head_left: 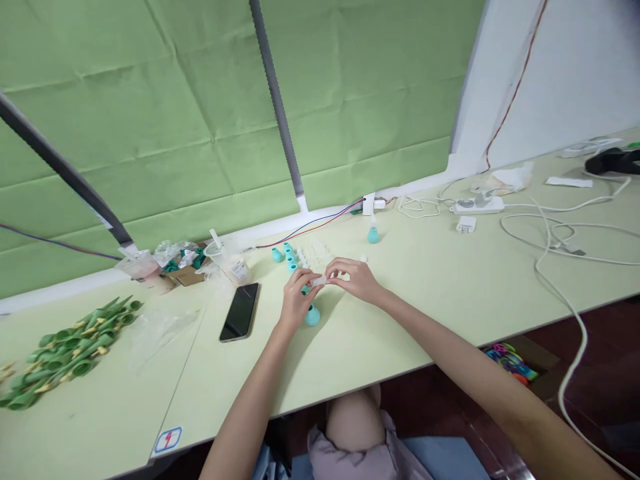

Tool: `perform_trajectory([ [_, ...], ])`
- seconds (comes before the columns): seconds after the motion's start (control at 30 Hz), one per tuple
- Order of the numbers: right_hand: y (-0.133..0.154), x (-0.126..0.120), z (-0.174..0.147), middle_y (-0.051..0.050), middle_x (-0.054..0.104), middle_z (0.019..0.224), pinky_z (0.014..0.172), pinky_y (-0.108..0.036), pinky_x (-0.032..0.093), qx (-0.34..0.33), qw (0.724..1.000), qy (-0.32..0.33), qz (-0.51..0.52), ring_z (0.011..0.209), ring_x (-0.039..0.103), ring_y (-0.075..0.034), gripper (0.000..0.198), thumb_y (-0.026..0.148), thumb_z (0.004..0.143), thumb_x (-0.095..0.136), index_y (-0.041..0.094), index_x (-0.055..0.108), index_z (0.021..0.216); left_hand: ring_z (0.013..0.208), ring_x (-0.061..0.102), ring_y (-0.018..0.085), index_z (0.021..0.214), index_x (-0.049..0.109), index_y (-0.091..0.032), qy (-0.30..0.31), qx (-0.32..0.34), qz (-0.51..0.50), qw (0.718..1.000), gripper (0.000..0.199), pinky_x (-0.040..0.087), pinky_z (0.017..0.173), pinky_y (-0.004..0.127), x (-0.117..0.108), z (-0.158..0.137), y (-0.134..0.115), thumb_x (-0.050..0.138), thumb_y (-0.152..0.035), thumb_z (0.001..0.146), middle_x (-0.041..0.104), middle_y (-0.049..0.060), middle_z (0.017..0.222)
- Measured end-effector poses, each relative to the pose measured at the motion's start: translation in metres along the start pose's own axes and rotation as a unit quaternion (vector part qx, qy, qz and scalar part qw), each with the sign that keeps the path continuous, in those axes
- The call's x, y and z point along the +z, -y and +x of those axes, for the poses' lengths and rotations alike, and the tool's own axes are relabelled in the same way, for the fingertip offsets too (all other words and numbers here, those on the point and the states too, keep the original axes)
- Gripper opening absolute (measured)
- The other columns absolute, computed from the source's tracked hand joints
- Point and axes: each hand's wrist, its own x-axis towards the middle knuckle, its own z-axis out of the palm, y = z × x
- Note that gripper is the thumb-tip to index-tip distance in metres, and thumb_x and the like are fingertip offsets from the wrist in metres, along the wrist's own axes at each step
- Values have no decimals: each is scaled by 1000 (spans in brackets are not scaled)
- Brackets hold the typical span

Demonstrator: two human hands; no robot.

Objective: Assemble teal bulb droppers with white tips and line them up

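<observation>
My left hand point(297, 297) and my right hand point(354, 279) meet over the middle of the table. Between their pinched fingertips is a small translucent white tube-like piece point(319, 282); its exact kind is too small to tell. Just below my left fingers stands a teal rubber bulb point(313, 315) with a dark opening. Behind my left hand several more teal bulbs point(292, 259) form a row, beside a group of clear white pieces point(316, 252). Another teal bulb point(373, 235), with a clear piece on top, stands farther back. A small white piece point(364, 258) lies behind my right hand.
A black phone point(240, 312) lies left of my hands. Behind it are a plastic cup point(229, 261) with a straw, another drink cup point(147, 270) and a small cardboard box point(189, 275). Green cone-shaped parts point(75, 343) cover the left side. A power strip point(477, 205) and white cables lie right.
</observation>
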Motion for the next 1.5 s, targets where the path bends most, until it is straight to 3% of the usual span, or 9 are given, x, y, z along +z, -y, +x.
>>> perform_trajectory([
  [0.33, -1, 1, 0, -2, 64, 80, 70, -27, 42, -29, 999, -8, -14, 72, 56, -14, 10, 31, 78, 60, 22, 63, 75, 71, 51, 11, 95, 61, -21, 6, 7, 15, 1000, 18, 45, 66, 26, 2, -2, 1, 54, -28, 81, 54, 5, 89],
  [0.53, -2, 1, 1, 1, 65, 78, 68, -27, 39, 6, 1000, -11, -12, 62, 57, -11, 13, 35, 77, 61, 22, 63, 75, 74, 52, 11, 95, 61, -21, 11, 20, 26, 999, 17, 45, 65, 25, 3, -3, -1, 52, -28, 82, 54, 5, 89],
  [0.83, -2, 5, 2, -2, 63, 76, 63, -26, 41, 4, 998, -44, 39, 67, 53, -13, 17, 38, 73, 64, 22, 66, 68, 71, 51, 11, 94, 61, -20, -2, 26, 17, 1000, 18, 45, 65, 26, 5, -2, -4, 54, -30, 81, 54, 5, 89],
  [1.5, 2, 2, 0, -4, 64, 87, 62, -28, 44, 0, 996, -68, 66, 68, 57, -13, 20, 37, 72, 66, 24, 67, 87, 76, 55, 13, 90, 64, -20, -39, -36, -39, 998, 19, 47, 66, 26, -1, 1, -9, 60, -32, 76, 57, 5, 90],
])
